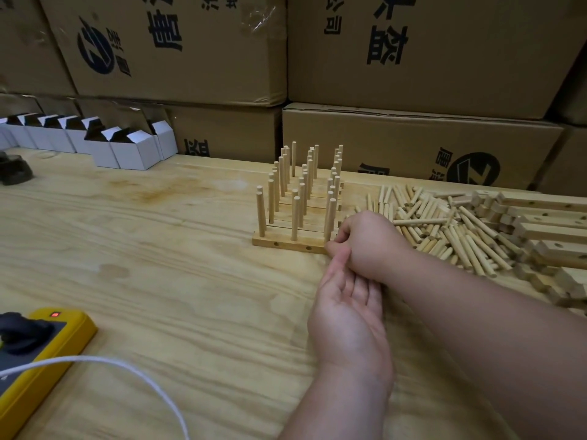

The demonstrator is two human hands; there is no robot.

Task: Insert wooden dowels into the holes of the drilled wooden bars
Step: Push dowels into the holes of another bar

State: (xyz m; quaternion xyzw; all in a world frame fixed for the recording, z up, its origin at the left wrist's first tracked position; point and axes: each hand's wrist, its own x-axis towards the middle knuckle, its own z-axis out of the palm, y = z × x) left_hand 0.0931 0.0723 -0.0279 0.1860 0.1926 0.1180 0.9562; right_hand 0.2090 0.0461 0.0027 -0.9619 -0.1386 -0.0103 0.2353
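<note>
**Several bars filled, a heap of parts still waiting on your right**

Start at the far left: a row of small white cartons (104, 144) stands open against the back, with a dark object (14, 169) beside them that you cannot identify from here. Nearer you, a yellow power strip (41, 350) shows a lit red switch, and a white cord (104, 366) curls off it across the wooden worktable (158, 265).

At centre sits your finished work: a block of drilled bars (289, 244) laid side by side, each carrying upright dowels (297, 192) in three rows. The nearest bar has all three top holes filled; the small holes in its front edge are bare, and whether those take dowels cannot be told.

Your left hand (347, 309) lies palm up with fingers straight and relaxed, and I see nothing in it. Your right hand (365, 239) rests across its fingertips, fingers curled at the right end of the nearest bar, just beside its last dowel. Whether it pinches anything I cannot tell.

To the right lie a loose pile of dowels (444, 230) and, beyond it, a heap of unfilled bars (546, 230). Judging by that heap, plenty remains.

Stacked cardboard boxes (413, 58) with printed characters wall off the back.
</note>
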